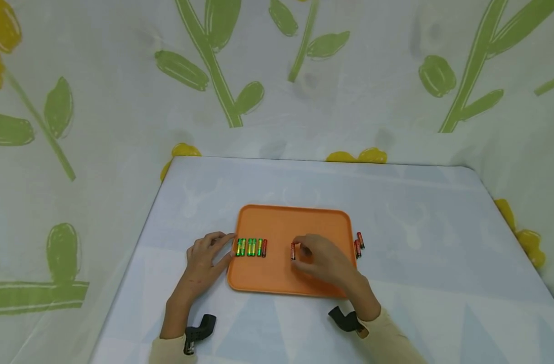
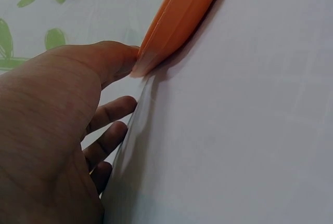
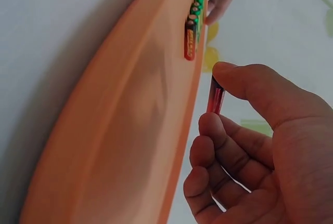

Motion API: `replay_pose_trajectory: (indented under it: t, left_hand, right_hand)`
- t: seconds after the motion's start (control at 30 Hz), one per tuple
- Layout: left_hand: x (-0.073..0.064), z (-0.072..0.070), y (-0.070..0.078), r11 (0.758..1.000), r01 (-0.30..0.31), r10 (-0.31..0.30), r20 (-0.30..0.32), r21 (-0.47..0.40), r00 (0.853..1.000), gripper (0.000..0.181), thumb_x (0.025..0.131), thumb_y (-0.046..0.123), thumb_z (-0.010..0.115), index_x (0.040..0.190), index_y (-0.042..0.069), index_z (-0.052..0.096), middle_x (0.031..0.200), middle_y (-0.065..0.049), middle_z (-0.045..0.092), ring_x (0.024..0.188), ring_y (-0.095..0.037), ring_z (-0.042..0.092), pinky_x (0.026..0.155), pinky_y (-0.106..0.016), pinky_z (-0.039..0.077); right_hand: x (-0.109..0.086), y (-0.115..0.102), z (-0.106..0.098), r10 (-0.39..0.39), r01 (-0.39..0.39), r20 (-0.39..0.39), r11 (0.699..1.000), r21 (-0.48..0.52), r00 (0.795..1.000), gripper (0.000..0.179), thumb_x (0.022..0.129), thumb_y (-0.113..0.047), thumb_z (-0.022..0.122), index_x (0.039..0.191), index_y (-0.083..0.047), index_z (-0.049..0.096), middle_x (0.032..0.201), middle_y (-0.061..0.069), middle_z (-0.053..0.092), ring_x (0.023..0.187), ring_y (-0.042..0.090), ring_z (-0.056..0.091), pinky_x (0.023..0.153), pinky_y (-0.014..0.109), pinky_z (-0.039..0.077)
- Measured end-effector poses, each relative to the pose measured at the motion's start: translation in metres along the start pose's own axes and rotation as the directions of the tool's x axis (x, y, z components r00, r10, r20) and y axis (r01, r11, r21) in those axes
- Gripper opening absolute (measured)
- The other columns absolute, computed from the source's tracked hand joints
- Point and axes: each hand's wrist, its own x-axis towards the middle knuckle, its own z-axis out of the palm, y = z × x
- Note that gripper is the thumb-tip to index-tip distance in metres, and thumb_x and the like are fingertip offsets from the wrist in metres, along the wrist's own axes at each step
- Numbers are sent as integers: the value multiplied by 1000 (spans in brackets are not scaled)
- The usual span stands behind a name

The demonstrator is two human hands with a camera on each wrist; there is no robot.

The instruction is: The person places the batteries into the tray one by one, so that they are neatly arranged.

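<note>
Closest to the camera are a pair of cream sleeves (image 1: 390, 339) with black wrist mounts (image 1: 201, 331) poking out, over a pale counter (image 1: 422, 263) with an orange tray (image 1: 295, 208) on it. So the right hand (image 1: 322, 259) has a red battery (image 1: 293, 251) pinched end to end, thumb on one tip and a fingertip on the other, remaining fingers loosely bent, and it's being held over about the middle of the tray, looks clear of the floor of it. Left hand (image 1: 206, 265) is at the tray's left rim, fingers apart, tips touching the edge, can't tell how hard. Just inside that rim there's a side-by-side row of green batteries (image 1: 250, 247) with another red one (image 1: 264, 248) at the right end, and a few loose red batteries (image 1: 360, 240) sit just beside the tray's right edge. Handling-wise I'd guess it's light but dense for its size, totally stiff, not fragile, with a slick wrapper that'd happily roll off. Tip-to-tip leaves the sides free, but squeeze off-centre and it could shoot out, so for a surer hold I'd go thumb and forefinger round mid-barrel
</note>
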Motion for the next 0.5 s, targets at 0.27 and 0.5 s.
replay_pose_trajectory:
  t: [0.27, 0.5]
  left_hand:
    - [-1, -1, 0, 1000, -6, 6, -9, -6, 1000, 47, 99, 32, 65, 144, 24, 56, 136, -7, 49, 119, -32, 42, 100, -56, 21]
    - [-1, 0, -2, 1000, -11, 11, -8, -7, 1000, 47, 99, 34, 65, 144, 25, 56, 136, -6, 49, 120, -30, 42, 99, -56, 21]
  right_hand:
    - [18, -8, 14, 4, -4, 18, 1000, -14, 1000, 32, 86, -25, 78, 112, -11, 67, 81, -4, 53, 77, 10, 47, 66, 27, 42]
    - [30, -14, 23, 18, -18, 21, 1000, -12, 1000, 28, 86, -25, 78, 109, -11, 67, 77, -5, 50, 74, 10, 47, 63, 27, 40]
